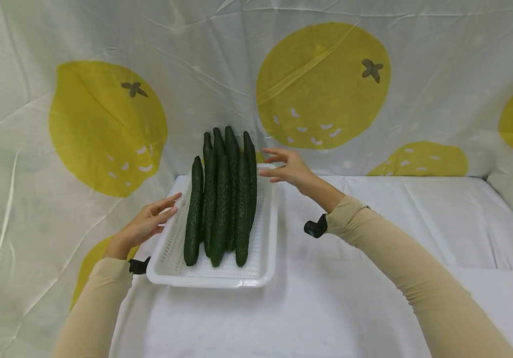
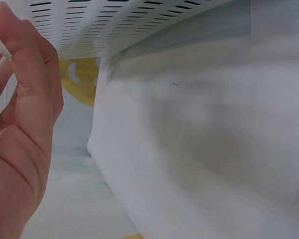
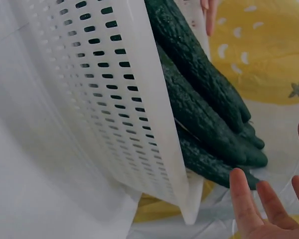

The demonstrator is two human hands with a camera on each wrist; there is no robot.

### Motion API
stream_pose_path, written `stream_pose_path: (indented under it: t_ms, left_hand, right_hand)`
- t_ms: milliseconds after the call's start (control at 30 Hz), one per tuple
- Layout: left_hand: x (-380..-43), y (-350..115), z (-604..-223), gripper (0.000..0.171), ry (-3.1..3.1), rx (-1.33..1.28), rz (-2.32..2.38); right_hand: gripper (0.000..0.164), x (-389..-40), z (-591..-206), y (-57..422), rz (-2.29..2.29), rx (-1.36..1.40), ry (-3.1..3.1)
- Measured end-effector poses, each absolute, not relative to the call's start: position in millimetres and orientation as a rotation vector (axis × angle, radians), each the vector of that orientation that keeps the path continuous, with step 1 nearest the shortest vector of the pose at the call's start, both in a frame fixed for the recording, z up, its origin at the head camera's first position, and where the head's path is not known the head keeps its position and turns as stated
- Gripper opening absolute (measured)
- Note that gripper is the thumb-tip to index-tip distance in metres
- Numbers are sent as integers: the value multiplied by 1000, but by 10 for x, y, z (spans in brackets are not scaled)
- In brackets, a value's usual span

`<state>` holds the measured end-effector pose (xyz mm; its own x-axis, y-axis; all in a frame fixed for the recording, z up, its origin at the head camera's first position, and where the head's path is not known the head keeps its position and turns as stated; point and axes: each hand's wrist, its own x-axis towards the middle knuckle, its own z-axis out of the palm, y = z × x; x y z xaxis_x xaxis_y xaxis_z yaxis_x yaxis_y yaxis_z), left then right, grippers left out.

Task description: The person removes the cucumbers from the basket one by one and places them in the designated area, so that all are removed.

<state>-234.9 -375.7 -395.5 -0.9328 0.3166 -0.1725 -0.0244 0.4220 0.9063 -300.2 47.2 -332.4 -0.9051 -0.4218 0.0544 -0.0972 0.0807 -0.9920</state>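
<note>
Though bumpy, slim dark-green cucumbers (image 1: pixel 221 214), left hand (image 1: pixel 148 219) and right hand (image 1: pixel 294 172) loose

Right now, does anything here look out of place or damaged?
Nothing looks plainly damaged or spilled. Several cucumbers jut past the far rim of the white basket, seemingly too long for it, and a small dark mark stands out on the white cloth.

Cucumbers (image 1: pixel 222 209) laid in basket (image 1: pixel 211 282) set on table (image 1: pixel 328 308), backed by curtain (image 1: pixel 211 59), flanked by left hand (image 1: pixel 146 222) and right hand (image 1: pixel 294 171)
</note>
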Motion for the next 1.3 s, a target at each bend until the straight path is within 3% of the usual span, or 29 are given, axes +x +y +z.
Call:
stream_pose_path:
  t_ms: [833,1300]
  left_hand:
    - [-2354,-3732,-4046,57,2248,255,1730]
    - [-2355,-3737,-4068,57,2159,288,1811]
  right_hand:
    - [54,-3011,-3451,-168,-1961,-131,2070]
    - [50,-3077,-3579,-315,-1916,-66,2067]
